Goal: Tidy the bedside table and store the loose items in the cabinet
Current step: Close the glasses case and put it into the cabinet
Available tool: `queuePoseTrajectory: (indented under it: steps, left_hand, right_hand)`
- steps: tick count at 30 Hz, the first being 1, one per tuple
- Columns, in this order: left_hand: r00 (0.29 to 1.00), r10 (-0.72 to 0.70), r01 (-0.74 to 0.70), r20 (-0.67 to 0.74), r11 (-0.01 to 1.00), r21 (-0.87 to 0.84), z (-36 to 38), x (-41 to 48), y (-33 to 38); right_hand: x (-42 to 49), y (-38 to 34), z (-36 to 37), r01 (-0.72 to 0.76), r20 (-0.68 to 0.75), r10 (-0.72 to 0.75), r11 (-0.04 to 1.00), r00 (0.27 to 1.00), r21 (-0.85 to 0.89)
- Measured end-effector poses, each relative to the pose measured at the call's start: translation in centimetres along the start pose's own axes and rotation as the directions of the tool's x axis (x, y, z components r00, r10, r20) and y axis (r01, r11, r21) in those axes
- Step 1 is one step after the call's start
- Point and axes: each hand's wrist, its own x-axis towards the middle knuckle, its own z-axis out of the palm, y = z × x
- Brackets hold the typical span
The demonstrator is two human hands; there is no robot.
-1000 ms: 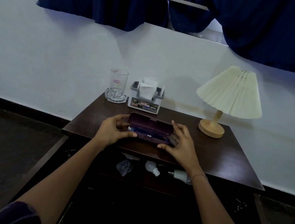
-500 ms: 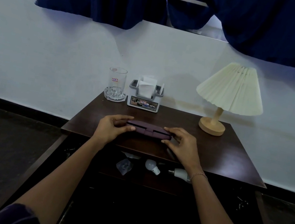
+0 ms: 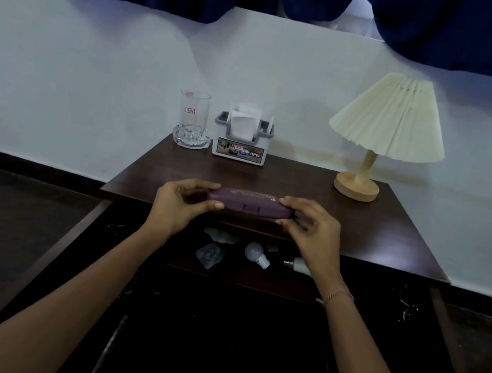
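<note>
Closed maroon hard-shell glasses case point(image 3: 249, 204), left hand point(image 3: 180, 204) gripping its left end, right hand point(image 3: 312, 231) gripping its right end, above near edge of dark wooden bedside table point(image 3: 361, 233)

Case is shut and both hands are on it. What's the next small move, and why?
Probably lower the case toward the cabinet shelf just below the table's front edge. Its lid is shut, the left hand and right hand grip its ends, and the shelf shows bare space in front of the bulb.

head cam | single view | faces forward and down | close over bedside table point(image 3: 378, 229) | wall point(image 3: 93, 77) behind
</note>
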Motion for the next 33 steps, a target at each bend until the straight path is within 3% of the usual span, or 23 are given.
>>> queuePoseTrajectory:
  steps: [6,10,15,21,25,33]
  left_hand:
    - [1.0,0.028,-0.027,0.007,0.995,-0.092,1.1,-4.1,0.0]
    - [1.0,0.0,0.002,0.013,0.991,-0.135,1.8,-5.8,-0.7]
    - [0.991,-0.103,0.112,0.084,0.987,-0.113,3.6,-7.2,-3.1]
    - [0.961,-0.224,0.213,0.164,0.974,0.08,7.0,-6.6,-7.6]
    - [0.954,-0.23,0.194,0.191,0.963,0.188,9.1,-6.1,-9.9]
    - [0.951,-0.234,0.124,0.201,0.886,0.447,11.1,-4.4,-11.6]
  right_hand:
    - [-5.6,-0.2,-0.5,-0.034,-0.112,0.047,0.993,0.993,0.116]
    - [-7.3,-0.2,-1.3,-0.006,-0.125,0.017,0.996,0.992,0.088]
    - [-10.7,2.0,-1.3,-0.141,-0.1,0.147,0.988,0.984,0.061]
    - [-11.8,6.0,-0.3,-0.267,-0.081,0.255,0.934,0.964,-0.236]
    - [-11.8,8.2,0.3,-0.268,-0.036,0.281,0.857,0.959,-0.441]
    - [-11.2,10.0,0.9,-0.299,-0.004,0.342,0.813,0.94,-0.5]
